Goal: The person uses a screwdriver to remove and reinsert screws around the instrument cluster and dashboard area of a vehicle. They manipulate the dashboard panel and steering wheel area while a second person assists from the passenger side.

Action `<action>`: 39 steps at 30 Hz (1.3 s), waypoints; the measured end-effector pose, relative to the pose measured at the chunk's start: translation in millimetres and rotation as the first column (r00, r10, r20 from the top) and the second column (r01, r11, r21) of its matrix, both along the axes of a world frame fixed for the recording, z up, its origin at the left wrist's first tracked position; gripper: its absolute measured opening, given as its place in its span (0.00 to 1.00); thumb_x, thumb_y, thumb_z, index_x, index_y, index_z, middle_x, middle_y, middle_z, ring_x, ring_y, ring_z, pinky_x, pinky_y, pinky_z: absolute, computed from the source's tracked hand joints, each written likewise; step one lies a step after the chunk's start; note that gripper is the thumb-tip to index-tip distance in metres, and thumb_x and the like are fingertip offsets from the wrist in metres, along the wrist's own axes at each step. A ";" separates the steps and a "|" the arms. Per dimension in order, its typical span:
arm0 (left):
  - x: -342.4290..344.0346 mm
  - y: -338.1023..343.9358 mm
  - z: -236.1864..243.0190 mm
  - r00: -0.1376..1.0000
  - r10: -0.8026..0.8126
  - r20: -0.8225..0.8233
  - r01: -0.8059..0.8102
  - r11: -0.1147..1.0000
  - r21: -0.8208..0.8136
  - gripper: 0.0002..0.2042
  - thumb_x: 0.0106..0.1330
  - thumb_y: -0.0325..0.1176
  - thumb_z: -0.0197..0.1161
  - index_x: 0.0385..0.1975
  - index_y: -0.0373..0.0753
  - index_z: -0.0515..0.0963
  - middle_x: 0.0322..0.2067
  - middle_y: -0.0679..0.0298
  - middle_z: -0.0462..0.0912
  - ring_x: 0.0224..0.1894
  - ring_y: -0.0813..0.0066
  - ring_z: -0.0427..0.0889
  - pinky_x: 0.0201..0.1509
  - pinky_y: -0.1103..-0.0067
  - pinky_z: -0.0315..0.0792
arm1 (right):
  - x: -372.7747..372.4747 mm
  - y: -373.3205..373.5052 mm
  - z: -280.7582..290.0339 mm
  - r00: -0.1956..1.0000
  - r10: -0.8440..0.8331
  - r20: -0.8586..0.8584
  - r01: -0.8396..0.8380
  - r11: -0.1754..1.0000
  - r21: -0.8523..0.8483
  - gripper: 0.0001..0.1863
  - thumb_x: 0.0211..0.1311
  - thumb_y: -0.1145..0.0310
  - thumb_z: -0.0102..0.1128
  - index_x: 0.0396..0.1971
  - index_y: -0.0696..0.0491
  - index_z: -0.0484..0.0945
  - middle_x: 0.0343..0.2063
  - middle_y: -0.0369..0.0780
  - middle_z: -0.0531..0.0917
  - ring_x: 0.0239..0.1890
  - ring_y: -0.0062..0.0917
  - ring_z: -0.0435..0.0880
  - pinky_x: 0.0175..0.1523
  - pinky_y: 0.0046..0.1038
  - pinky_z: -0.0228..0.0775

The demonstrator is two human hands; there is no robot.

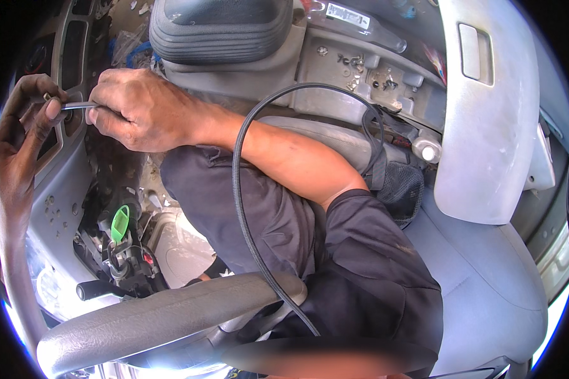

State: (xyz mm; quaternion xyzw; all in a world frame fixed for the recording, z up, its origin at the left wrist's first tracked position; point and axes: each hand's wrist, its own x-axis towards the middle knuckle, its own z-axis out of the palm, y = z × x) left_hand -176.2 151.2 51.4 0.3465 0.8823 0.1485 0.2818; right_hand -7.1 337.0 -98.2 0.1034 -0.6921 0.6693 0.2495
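At the far left, beside the dashboard panel [74,60], my left hand [26,120] pinches one end of a thin grey metal rod [79,105] between thumb and fingertips. A small brass-coloured piece [47,96] shows at those same fingertips; whether it joins the rod I cannot tell. My right hand [142,110] is closed on the rod's other end, its fingers curled and hiding that end. Between the two hands only a short length of rod shows, lying nearly level. My right forearm reaches across above my knee, in a dark sleeve.
A grey steering wheel rim [171,316] crosses the lower left, with a green key tag [120,224] beyond it. A black braided cable [237,170] loops over my right forearm. Loose screws [357,62] and a clear bottle [367,28] lie in the console behind the pleated boot [221,38].
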 end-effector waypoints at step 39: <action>-17.2 -15.3 -6.3 0.999 -0.027 -0.033 0.025 0.999 -0.040 0.14 0.76 0.43 0.69 0.52 0.43 0.79 0.56 0.64 0.80 0.67 0.68 0.78 0.78 0.64 0.68 | 7.5 7.4 7.6 0.987 0.005 0.158 -0.023 0.993 0.115 0.17 0.78 0.63 0.60 0.32 0.60 0.80 0.21 0.51 0.84 0.24 0.44 0.88 0.33 0.41 0.80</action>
